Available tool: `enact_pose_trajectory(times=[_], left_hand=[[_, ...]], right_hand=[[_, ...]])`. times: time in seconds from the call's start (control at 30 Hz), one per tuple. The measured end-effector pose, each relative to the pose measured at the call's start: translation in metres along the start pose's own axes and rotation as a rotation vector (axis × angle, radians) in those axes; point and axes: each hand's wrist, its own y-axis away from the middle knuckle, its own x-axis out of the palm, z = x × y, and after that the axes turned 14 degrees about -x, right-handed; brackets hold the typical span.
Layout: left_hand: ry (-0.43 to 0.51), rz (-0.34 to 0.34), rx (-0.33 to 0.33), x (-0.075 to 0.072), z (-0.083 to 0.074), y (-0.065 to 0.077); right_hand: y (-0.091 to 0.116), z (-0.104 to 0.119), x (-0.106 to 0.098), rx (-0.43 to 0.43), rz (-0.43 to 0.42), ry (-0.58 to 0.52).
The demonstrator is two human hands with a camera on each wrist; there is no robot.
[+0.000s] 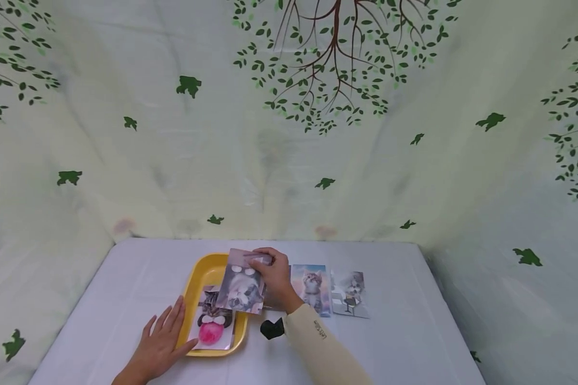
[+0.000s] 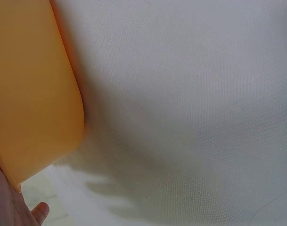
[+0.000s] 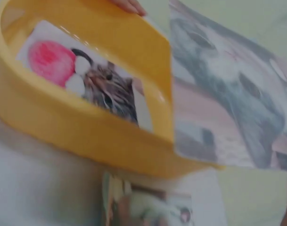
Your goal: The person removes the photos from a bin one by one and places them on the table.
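Head camera: on a white cloth-covered table (image 1: 149,267), a yellow rounded-rectangular plastic tray (image 1: 211,272). Touching the tray's left rim with the left hand (image 1: 161,338), fingers straight and slightly apart. Over the tray's right side, pinching a greyish glossy cat photo card (image 1: 241,289) between thumb and fingers of the right hand (image 1: 275,272) (cream sleeve (image 1: 325,347) at that wrist, with small dark lettering). Inside the tray, toward its near end, a striped-cat photo card (image 1: 215,323) with a bright pink ball. Right of the tray, a pastel-sky kitten photo card (image 1: 312,289); farther right of it, a pale grey cat photo card (image 1: 351,294). Just right of the tray's near end, a small black shape (image 1: 272,329) of unclear kind. Behind the tray, a white sheet (image 1: 270,160) printed with green leaves.

Left wrist camera: the tray's outer wall; at its rim, part of the left hand, spread of fingers impossible to tell from here.

Right wrist camera: the pinched card, blurred, across one end of the tray; inside, the striped-cat photo card, picture upward; outside, just beside the wall, another photo card (image 3: 157,205), partly in frame.
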Motion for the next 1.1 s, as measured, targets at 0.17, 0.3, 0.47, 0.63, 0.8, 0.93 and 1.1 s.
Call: enact_pose_trajectory(times=[0.17, 0.3, 0.47, 0.63, 0.8, 0.93, 1.1], left_hand=[[-0.003, -0.021, 0.009, 0.002, 0.0, 0.0], [0.008, -0.017, 0.01, 0.004, 0.0, -0.001], [0.006, -0.013, 0.001, 0.007, 0.001, -0.001], [0.01, -0.004, -0.002, 0.007, 0.0, -0.003], [0.018, 0.015, -0.016, 0.005, -0.002, -0.003], [0.024, 0.028, -0.024, 0.004, -0.002, -0.003], [0.027, 0.026, -0.017, 0.004, 0.0, -0.002]], right_hand=[[-0.002, -0.008, -0.038, 0.029, 0.042, -0.009], [-0.001, -0.01, -0.074, 0.041, 0.036, 0.035], [0.003, -0.012, -0.12, 0.077, 0.0, 0.045], [0.007, -0.016, -0.165, 0.117, -0.058, 0.084], [0.009, -0.021, -0.204, 0.155, -0.115, 0.139], [0.013, -0.02, -0.232, 0.193, -0.158, 0.172], [0.016, -0.027, -0.261, 0.224, -0.207, 0.261]])
